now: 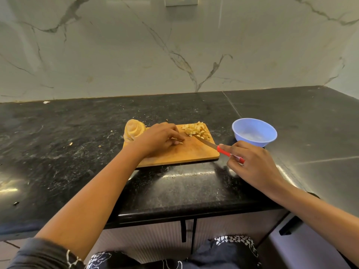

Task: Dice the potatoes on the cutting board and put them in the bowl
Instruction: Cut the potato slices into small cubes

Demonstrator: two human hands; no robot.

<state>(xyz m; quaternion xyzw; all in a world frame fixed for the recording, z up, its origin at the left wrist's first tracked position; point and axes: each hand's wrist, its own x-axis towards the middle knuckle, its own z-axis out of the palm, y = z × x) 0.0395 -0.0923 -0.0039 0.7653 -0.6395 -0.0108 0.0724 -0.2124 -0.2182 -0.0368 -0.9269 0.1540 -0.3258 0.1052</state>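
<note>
The black speckled stone worktop runs from 9 to 3 o'clock in front of me. On it, at 12 o'clock, lies the rectangular wooden cutting board. My left hand rests on the middle of the board, knuckles up and fingers curled together, their tips pinching a pale potato strip down against the wood. My right hand hovers off the board's 4 o'clock corner, its fingers wrapped round the handle of a red-handled kitchen knife. The round light-blue plastic bowl stands on the worktop just beside the board at 3 o'clock. A stack of peeled, sliced potato sits at the board's 10 o'clock corner, partly over the edge. A heap of small potato dice lies at the 1 o'clock corner, and the knife tip touches its near edge.
</note>
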